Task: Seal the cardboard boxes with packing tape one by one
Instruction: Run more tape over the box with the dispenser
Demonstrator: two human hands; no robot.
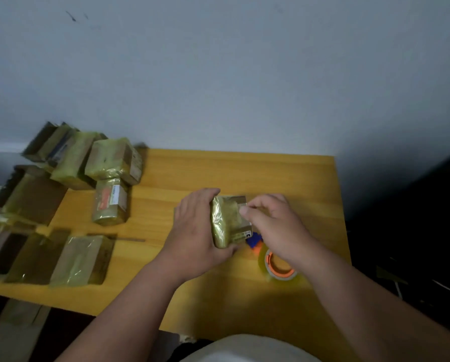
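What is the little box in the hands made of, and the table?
The box looks like brown cardboard wrapped in shiny yellowish plastic tape, judging by its glints and wrinkles. The table looks like smooth yellow wood or a wood-look laminate, with faint grain lines; I cannot tell which.

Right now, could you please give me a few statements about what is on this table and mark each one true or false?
1. The left hand grips a small box wrapped in yellowish tape. True.
2. The roll of tape hangs on the wall. False: it lies on the table, under the right forearm.
3. The right hand pinches at the top of the box. True.
4. The other boxes are piled to the right of the hands. False: they lie at the left side of the table.
5. A blue thing shows just below the held box. True.
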